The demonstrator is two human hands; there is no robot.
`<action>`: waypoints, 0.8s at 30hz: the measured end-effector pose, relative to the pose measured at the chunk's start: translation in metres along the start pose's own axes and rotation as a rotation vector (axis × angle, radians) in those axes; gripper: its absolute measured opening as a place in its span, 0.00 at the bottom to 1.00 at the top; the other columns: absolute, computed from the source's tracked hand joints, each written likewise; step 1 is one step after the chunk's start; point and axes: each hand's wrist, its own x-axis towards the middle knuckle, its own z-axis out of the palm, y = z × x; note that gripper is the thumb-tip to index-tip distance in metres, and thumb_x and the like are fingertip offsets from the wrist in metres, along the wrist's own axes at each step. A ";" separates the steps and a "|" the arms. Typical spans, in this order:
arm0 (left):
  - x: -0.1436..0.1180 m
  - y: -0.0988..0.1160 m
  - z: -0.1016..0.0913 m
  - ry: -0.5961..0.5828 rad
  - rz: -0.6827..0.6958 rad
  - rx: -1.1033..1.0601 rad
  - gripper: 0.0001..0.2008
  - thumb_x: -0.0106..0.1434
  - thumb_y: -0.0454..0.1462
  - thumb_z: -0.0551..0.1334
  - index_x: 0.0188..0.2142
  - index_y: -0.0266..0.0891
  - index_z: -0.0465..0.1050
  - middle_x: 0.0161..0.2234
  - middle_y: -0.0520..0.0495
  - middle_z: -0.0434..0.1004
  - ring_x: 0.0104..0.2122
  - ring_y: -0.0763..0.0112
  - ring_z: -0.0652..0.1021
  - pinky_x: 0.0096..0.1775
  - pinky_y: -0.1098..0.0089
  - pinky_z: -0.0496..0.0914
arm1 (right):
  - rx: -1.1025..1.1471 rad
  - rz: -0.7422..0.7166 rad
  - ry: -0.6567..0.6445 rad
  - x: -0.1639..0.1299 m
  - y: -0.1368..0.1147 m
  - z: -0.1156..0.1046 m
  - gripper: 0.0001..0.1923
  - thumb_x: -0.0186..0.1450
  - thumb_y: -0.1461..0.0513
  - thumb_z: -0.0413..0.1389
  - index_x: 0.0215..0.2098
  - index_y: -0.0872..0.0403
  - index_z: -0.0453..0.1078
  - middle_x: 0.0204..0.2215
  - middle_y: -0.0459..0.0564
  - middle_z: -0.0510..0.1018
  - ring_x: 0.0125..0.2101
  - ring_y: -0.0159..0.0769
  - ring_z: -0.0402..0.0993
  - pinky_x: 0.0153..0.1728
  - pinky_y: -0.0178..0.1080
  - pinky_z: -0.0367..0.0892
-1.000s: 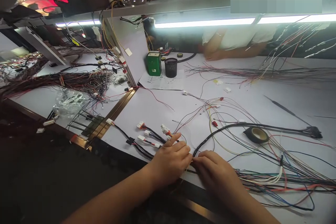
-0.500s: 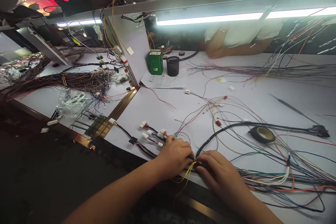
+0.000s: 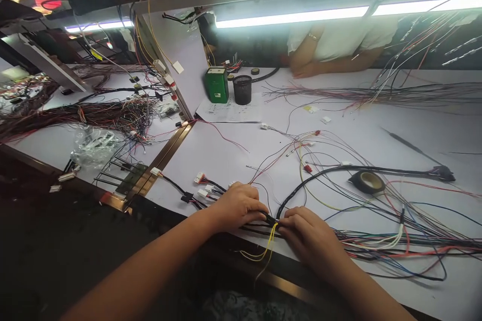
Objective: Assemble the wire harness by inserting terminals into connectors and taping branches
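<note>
A black-wrapped wire harness (image 3: 297,191) curves from the table's front edge toward a black connector (image 3: 442,173) at the right. My left hand (image 3: 238,205) is closed around its branch, thumb and fingers pinching the dark wrapped part. Close beside it, my right hand (image 3: 309,233) pinches the harness at the joint, fingertips together. Thin yellow wires (image 3: 271,241) come out between the two hands and hang over the edge. Left of my hands lie branches ending in white connectors (image 3: 199,178) and a black square piece (image 3: 187,197). My fingers hide part of the joint.
A roll of black tape (image 3: 367,182) lies right of the harness, among loose coloured wires (image 3: 380,246). Farther back stand a green box (image 3: 217,85) and a black mesh cup (image 3: 242,90). A thin pointed tool (image 3: 406,142) lies at right. Across the table is a person's forearm (image 3: 331,66).
My left hand has shifted slightly left along the harness, showing more of the dark wrapped part between my hands. The yellow wires show more fully. The whole view has shifted slightly.
</note>
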 end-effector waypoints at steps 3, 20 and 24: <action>0.001 0.000 -0.003 -0.004 0.050 0.194 0.16 0.67 0.47 0.52 0.44 0.47 0.74 0.33 0.49 0.72 0.37 0.67 0.71 0.42 0.65 0.58 | 0.003 0.021 -0.008 -0.001 0.001 0.000 0.04 0.66 0.63 0.52 0.40 0.51 0.67 0.36 0.51 0.74 0.37 0.38 0.70 0.36 0.42 0.68; -0.015 0.015 0.021 0.125 -0.064 0.036 0.13 0.68 0.40 0.52 0.46 0.44 0.73 0.49 0.48 0.73 0.48 0.64 0.70 0.52 0.61 0.60 | 1.264 0.973 0.319 0.031 0.006 -0.035 0.24 0.55 0.59 0.63 0.49 0.46 0.63 0.47 0.52 0.74 0.38 0.36 0.74 0.29 0.35 0.71; -0.016 0.010 0.021 0.120 -0.093 -0.046 0.13 0.67 0.40 0.54 0.45 0.46 0.75 0.49 0.47 0.73 0.50 0.64 0.70 0.53 0.61 0.60 | 1.586 0.854 0.488 0.041 0.010 -0.051 0.11 0.57 0.61 0.61 0.36 0.49 0.65 0.38 0.46 0.74 0.24 0.26 0.66 0.20 0.30 0.65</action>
